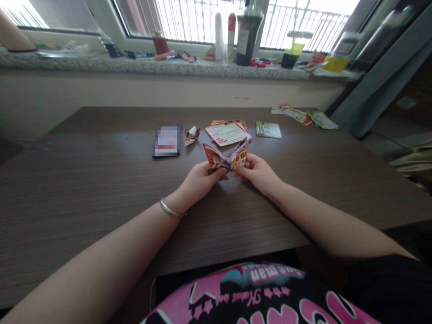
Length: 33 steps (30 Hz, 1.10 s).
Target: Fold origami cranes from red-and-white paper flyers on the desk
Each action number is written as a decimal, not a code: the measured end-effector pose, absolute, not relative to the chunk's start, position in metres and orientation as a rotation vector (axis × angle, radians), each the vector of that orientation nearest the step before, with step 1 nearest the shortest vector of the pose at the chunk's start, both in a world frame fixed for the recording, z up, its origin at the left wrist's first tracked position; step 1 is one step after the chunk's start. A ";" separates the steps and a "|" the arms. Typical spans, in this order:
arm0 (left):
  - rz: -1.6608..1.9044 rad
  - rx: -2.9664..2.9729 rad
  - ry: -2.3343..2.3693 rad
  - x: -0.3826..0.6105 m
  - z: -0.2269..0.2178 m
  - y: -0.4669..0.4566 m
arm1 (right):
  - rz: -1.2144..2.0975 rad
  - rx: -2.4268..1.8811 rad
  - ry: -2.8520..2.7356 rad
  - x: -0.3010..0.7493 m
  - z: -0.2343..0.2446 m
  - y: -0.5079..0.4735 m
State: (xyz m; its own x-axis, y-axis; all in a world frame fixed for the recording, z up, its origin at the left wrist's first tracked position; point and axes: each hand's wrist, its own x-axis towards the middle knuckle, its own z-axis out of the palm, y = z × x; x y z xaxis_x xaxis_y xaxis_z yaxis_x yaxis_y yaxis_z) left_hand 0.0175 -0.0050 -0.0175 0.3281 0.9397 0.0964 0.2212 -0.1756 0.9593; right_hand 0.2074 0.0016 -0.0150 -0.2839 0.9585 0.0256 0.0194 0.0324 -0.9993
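A folded piece of printed paper (227, 157), red and yellow with two pointed wings, is held just above the brown wooden table (84, 180). My left hand (199, 180), with a silver bangle on its wrist, pinches the paper's lower left part. The fingers of my right hand (258, 171) are closed on its lower right part. Both hands sit near the middle of the table.
A small folded paper shape (191, 135), a phone (166, 141), a stack of printed flyers (227, 132) and more leaflets (268, 129) lie beyond my hands. Further flyers (305, 116) sit at the far right. Bottles and clutter line the windowsill (189, 67).
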 end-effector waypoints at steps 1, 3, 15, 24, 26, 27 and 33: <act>0.934 1.629 1.083 0.017 -0.017 -0.005 | 1.380 -1.056 -1.422 0.207 -0.015 0.002; 0.937 1.646 1.123 0.017 -0.015 -0.006 | 1.384 -1.059 -1.357 0.207 -0.015 0.002; 1.114 1.398 1.117 0.016 -0.015 -0.007 | 1.431 -1.039 -1.202 0.208 -0.012 0.003; 1.218 1.389 1.046 0.014 -0.018 -0.003 | 1.330 -1.061 -1.246 0.211 -0.015 0.004; 1.234 1.345 1.004 0.014 -0.019 -0.002 | 1.299 -1.069 -1.321 0.211 -0.016 0.004; 1.236 1.336 0.995 0.014 -0.019 -0.002 | 1.287 -1.073 -1.350 0.211 -0.017 0.005; 1.256 1.361 1.037 0.011 -0.018 -0.002 | 1.284 -1.047 -1.281 0.208 -0.007 0.004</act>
State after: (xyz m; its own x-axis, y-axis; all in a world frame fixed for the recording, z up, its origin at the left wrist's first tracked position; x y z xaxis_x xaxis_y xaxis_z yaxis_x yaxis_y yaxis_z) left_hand 0.0112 -0.0024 -0.0181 0.1026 0.9814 0.1626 -0.0262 -0.1607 0.9867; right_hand 0.2076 0.0040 -0.0075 -0.1247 0.9897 0.0704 -0.0723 0.0617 -0.9955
